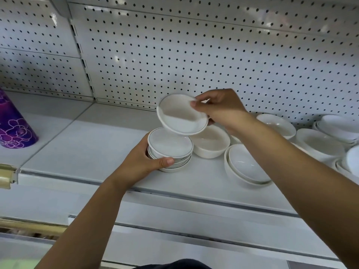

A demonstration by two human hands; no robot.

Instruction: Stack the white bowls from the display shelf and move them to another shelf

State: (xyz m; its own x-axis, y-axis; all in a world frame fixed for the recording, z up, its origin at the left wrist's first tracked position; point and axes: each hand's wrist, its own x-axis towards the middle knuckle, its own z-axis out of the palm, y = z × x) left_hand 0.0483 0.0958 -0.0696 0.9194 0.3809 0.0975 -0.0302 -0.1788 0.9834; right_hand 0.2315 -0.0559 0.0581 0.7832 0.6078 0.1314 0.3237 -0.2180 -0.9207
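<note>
Well, the right grip [217,107] pinches a tilted white bowl [181,115] by its rim above the stack [171,150], which the left grip [143,162] clasps near the front edge of the shelf [87,144]. Likely light, slick, breakable: rim holds look wisest.

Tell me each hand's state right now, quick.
Left hand: gripping the stack of bowls.
Right hand: holding a single bowl, tilted, just above the stack.

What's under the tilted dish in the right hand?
The stack of black-rimmed dishes, gripped by the left hand. The raised dish in the right hand covers the stack's far edge and part of the plain bowl behind. Whether dish and stack touch cannot be told.
</note>
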